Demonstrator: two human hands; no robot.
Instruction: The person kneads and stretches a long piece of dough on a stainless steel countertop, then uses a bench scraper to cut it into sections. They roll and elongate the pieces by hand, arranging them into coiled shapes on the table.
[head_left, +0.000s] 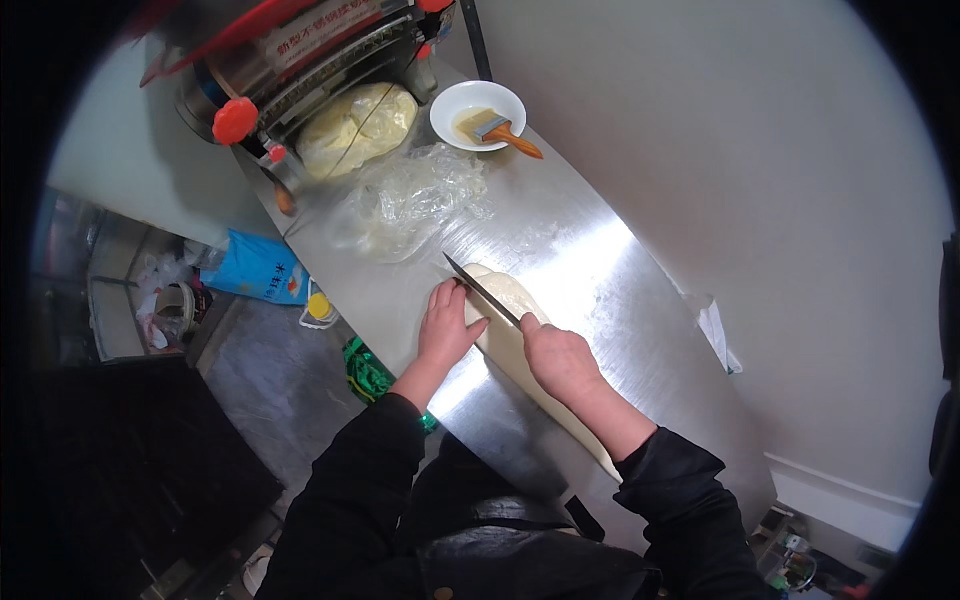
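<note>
A long pale strip of dough (517, 371) lies on the stainless steel table (637, 360), with its far end folded over. My right hand (559, 356) grips a knife by its handle, which the fingers hide. The dark narrow knife blade (486, 295) lies across the far part of the dough, its tip pointing away to the left. My left hand (448, 322) rests at the dough's left edge beside the blade, thumb on the dough and apart from the fingers. Whether the blade has cut into the dough cannot be made out.
Beyond the dough lies crumpled clear plastic film (420, 195). Behind it are a plastic-wrapped yellowish dough mass (360, 131), a dough-rolling machine (300, 67) and a white bowl (450, 112) holding liquid and a wooden-handled brush (506, 135). A wall (712, 187) borders the table's right side.
</note>
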